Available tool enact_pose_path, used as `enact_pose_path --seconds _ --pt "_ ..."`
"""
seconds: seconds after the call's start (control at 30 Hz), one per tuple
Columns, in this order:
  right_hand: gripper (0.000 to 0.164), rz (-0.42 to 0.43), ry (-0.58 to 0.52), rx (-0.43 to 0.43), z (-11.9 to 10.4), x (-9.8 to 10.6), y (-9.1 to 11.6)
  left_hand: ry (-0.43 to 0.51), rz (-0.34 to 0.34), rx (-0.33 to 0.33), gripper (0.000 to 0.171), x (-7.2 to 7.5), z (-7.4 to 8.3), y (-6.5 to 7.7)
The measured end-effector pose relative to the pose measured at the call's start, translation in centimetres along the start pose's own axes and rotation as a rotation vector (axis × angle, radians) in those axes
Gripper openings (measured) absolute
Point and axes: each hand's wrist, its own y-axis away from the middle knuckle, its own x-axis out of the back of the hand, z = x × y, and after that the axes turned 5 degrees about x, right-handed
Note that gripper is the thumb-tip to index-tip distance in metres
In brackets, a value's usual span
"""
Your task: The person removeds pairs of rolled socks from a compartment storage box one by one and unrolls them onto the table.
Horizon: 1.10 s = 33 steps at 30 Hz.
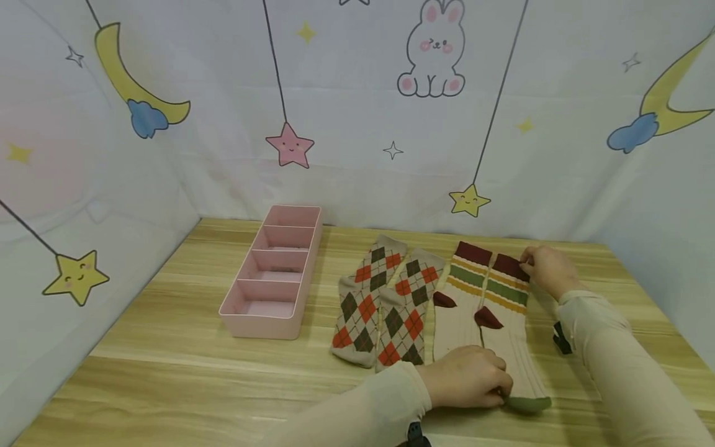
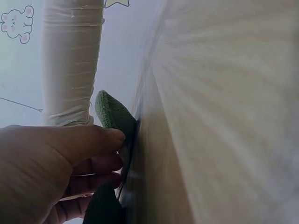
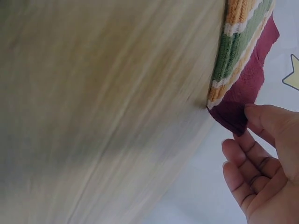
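Two cream socks with maroon cuffs, maroon heels and striped bands lie flat side by side: one sock [image 1: 505, 341] on the right, its mate [image 1: 455, 329] on the left. At the near end of the right-hand sock, my left hand [image 1: 466, 377] pinches the green toe [image 2: 114, 114] between thumb and fingers. It covers the mate's toe in the head view; part of another green toe [image 2: 103, 205] shows in the left wrist view. My right hand [image 1: 549, 270] pinches the outer corner of the right-hand sock's maroon cuff [image 3: 238, 109] at the far end.
A pair of argyle socks [image 1: 357, 316] lies just left of the cream ones. Farther left stands a pink divided box [image 1: 301, 304] with several compartments. White printed cloth [image 1: 357, 186] walls off the back and sides of the wooden table [image 1: 167, 372].
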Motion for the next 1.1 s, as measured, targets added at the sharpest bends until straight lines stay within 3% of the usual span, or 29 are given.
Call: enact_pose_path --seconds 0.37,0.57,0.83,1.1 --pt "0.023 -0.038 0.003 -0.007 0.2 -0.2 -0.4 -0.076 -0.054 0.008 0.014 0.5 0.1 0.1" --pt "0.035 -0.056 -0.001 -0.019 0.2 0.0 -0.4 -0.127 -0.019 0.028 0.018 1.3 -0.1 0.5" --pt "0.055 -0.037 -0.042 -0.039 -0.1 0.6 -0.4 -0.264 0.016 0.085 0.023 2.1 -1.1 1.5" --pt "0.059 0.009 -0.087 0.007 -1.5 0.2 0.1 -0.343 0.083 0.135 0.02 2.7 -2.7 3.4"
